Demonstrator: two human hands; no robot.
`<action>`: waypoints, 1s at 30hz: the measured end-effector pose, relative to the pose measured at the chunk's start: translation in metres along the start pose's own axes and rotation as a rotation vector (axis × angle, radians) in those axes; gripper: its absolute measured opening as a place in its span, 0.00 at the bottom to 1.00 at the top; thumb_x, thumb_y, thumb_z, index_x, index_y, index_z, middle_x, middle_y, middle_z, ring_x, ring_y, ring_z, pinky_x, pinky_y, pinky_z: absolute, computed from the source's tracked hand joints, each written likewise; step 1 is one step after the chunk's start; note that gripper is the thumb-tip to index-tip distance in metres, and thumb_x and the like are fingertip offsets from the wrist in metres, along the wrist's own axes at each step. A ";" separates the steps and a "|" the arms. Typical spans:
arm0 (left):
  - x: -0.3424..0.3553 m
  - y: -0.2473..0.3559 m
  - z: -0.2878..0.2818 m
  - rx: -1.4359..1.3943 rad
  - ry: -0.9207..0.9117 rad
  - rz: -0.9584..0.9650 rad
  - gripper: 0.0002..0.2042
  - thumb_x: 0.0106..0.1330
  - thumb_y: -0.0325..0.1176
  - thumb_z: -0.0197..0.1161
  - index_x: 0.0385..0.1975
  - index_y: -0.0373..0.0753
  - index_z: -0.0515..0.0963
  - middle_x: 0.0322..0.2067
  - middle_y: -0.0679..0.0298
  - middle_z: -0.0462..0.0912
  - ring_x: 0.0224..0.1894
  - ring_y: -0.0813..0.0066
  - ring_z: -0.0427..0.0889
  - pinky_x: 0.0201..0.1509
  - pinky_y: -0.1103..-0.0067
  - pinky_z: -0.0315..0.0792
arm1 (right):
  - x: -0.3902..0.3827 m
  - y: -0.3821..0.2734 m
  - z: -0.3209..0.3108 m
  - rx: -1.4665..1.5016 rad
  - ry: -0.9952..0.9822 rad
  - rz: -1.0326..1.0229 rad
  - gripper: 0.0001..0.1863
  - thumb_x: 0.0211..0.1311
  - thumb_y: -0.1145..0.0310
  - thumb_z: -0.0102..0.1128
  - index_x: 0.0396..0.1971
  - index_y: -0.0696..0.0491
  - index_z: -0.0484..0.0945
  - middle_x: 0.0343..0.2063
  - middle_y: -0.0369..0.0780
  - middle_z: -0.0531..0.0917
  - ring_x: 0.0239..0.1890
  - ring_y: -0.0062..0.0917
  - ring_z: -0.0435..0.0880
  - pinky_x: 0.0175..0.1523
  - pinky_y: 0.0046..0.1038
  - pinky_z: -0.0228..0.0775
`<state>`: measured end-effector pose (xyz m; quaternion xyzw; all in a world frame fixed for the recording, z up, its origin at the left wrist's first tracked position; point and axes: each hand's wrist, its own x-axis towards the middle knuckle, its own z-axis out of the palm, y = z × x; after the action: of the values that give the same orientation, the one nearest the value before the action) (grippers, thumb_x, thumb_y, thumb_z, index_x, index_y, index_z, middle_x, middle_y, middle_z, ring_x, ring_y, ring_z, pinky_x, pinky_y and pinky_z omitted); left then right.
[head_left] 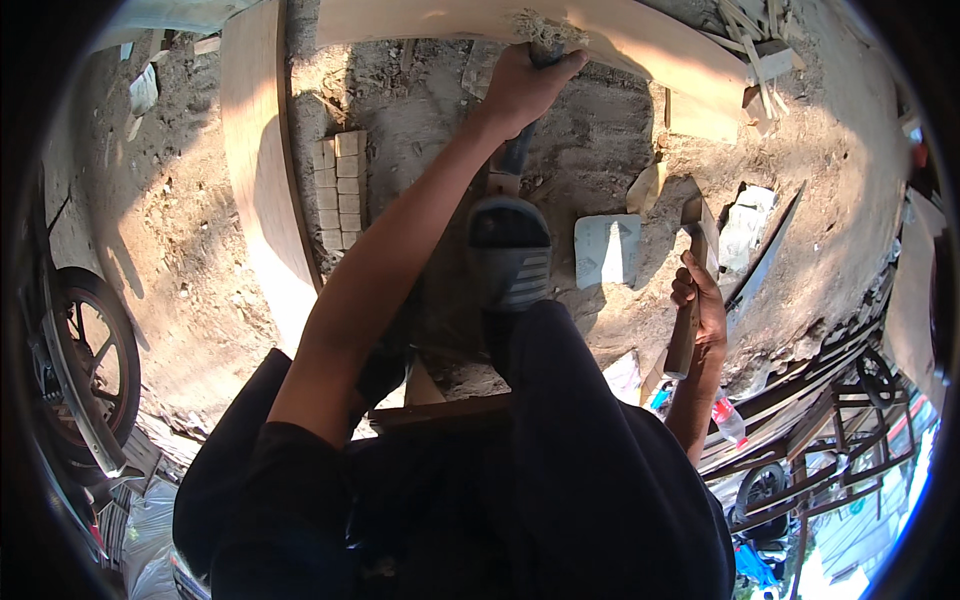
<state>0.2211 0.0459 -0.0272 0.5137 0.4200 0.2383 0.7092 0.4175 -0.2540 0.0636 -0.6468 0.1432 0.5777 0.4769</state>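
Note:
My left hand (520,95) is closed around a dark chisel-like tool (514,150) with a splayed, frayed end (545,28) above my fist. Its lower part runs toward my foot in a dark slipper (510,255) with pale stripes; the contact there is unclear. That frayed end overlaps a long wooden board (640,45) across the far side. On the right, my right hand (705,305) grips a wooden-handled tool (683,345) with a flat, squarish metal head (698,212), hatchet-like in shape. This tool is held upright, apart from the board.
Small wooden blocks (340,190) lie stacked beside another long board (250,130) at left. A whitish square piece (607,250) sits right of my foot. Farther right is a long dark blade (770,250). A wheel (95,350) stands far left; a plastic bottle (729,418) lies near my right forearm.

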 end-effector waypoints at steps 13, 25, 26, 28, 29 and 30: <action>0.006 -0.015 0.002 -0.001 0.151 0.059 0.17 0.57 0.40 0.64 0.11 0.37 0.72 0.07 0.67 0.69 0.12 0.77 0.68 0.19 0.71 0.62 | -0.044 -0.196 0.231 -1.416 -0.260 -0.542 0.23 0.54 0.63 0.62 0.49 0.56 0.70 0.16 0.30 0.68 0.10 0.11 0.66 0.15 0.16 0.60; 0.001 -0.015 0.002 0.027 0.214 0.077 0.16 0.56 0.39 0.63 0.12 0.36 0.71 0.10 0.64 0.71 0.14 0.75 0.71 0.21 0.71 0.64 | 0.022 -0.186 0.276 -1.673 -0.342 -0.305 0.25 0.53 0.63 0.61 0.51 0.56 0.68 0.17 0.32 0.71 0.11 0.12 0.68 0.16 0.17 0.62; 0.000 -0.013 0.001 0.060 0.212 0.080 0.16 0.56 0.39 0.62 0.13 0.36 0.71 0.10 0.64 0.71 0.15 0.75 0.71 0.21 0.71 0.64 | 0.026 -0.190 0.277 -1.666 -0.326 -0.302 0.26 0.53 0.64 0.61 0.51 0.56 0.67 0.17 0.32 0.71 0.11 0.12 0.68 0.16 0.17 0.62; 0.000 -0.011 0.001 0.073 0.218 0.069 0.16 0.56 0.40 0.62 0.13 0.35 0.71 0.10 0.63 0.72 0.15 0.74 0.71 0.22 0.71 0.65 | 0.016 -0.201 0.293 -1.601 -0.216 -0.243 0.14 0.57 0.66 0.59 0.39 0.56 0.69 0.16 0.33 0.71 0.14 0.16 0.70 0.19 0.20 0.64; 0.000 -0.010 0.001 0.081 0.220 0.066 0.16 0.55 0.40 0.62 0.14 0.35 0.71 0.10 0.63 0.72 0.15 0.74 0.71 0.22 0.71 0.65 | 0.013 -0.205 0.299 -1.567 -0.162 -0.216 0.10 0.58 0.68 0.58 0.33 0.57 0.69 0.15 0.34 0.71 0.15 0.17 0.70 0.21 0.22 0.65; 0.001 -0.010 0.000 0.091 0.210 0.049 0.16 0.55 0.40 0.62 0.14 0.35 0.71 0.11 0.63 0.72 0.15 0.74 0.72 0.22 0.71 0.65 | 0.017 -0.204 0.297 -1.413 -0.299 -0.301 0.13 0.58 0.67 0.58 0.39 0.58 0.69 0.16 0.34 0.71 0.15 0.17 0.71 0.21 0.22 0.65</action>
<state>0.2209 0.0427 -0.0370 0.5278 0.4895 0.2886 0.6312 0.3912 0.0877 0.1775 -0.7269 -0.4197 0.5425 0.0350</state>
